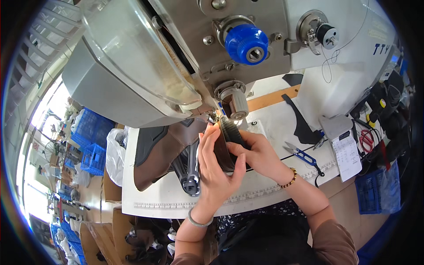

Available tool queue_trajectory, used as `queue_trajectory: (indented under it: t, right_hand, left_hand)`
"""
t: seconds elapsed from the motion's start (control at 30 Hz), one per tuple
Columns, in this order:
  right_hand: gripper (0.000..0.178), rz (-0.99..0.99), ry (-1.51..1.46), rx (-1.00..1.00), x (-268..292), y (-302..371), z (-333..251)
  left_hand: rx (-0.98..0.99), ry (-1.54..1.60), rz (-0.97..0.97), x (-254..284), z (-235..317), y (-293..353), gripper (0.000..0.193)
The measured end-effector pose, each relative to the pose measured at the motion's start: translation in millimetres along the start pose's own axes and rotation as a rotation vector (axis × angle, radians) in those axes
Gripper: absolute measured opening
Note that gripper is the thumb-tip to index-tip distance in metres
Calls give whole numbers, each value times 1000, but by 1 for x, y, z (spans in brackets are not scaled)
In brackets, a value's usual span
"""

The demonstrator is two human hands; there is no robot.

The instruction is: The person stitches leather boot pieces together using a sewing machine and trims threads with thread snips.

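A brown leather piece with a dark, ribbed edge [232, 132] stands beneath the head of a sewing machine [132, 75], close to the presser foot [213, 117]. My right hand [260, 155] grips this piece from the right, thumb on its near face and fingers behind. Along its left side lies my left hand [216, 165], fingers stretched and fingertips close below the presser foot, thumb apart. To the left, a broad brown leather panel with black parts [157, 154] spreads over the table. Black straps [191, 176] lie beside my left hand. The needle tip cannot be made out.
Blue-handled thread snips [304, 156], a black cut piece [302, 123] and a paper slip [346, 154] lie on the right of the white table [145, 196]. Red-handled scissors [366, 140] lie beyond. A measuring strip [265, 193] follows the front edge. Blue crates [92, 128] stand left.
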State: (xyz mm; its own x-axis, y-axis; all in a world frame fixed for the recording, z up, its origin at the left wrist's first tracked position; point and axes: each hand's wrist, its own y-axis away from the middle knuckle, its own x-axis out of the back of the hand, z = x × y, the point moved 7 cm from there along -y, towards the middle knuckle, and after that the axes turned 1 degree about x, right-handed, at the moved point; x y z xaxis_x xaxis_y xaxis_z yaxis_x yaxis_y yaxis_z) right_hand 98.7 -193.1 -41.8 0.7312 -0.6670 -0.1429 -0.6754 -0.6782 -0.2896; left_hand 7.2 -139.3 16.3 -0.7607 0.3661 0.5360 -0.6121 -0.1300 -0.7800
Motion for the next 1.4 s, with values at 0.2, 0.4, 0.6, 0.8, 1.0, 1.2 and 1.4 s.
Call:
queue_trajectory:
  t: [0.2,0.4,0.6,0.8,1.0,1.2,1.4]
  right_hand:
    - [15,66,-69,63,5,4,2]
    - [12,10,-88,47,1,4,4]
    - [12,-4,-92,8,-5,3,5]
    - [19,-11,-310,-139,3,-1,5]
    - [21,-44,-386,-129,7,-5,2]
    - [21,-37,-399,-116,2,-1,8]
    - [25,-30,-407,-148,5,9,10]
  left_hand:
    - [-48,-4,9,2,-10,-5,49]
    - [-214,-142,232,4,-16,6,37]
    - [-253,-112,207,7,-22,5,39]
    - [-186,-151,176,2,-11,0,38]
    - [-195,-217,20,0,0,-7,41]
    - [-201,-174,2,2,-9,-3,42]
    - [-209,-173,-230,-4,-16,15,75]
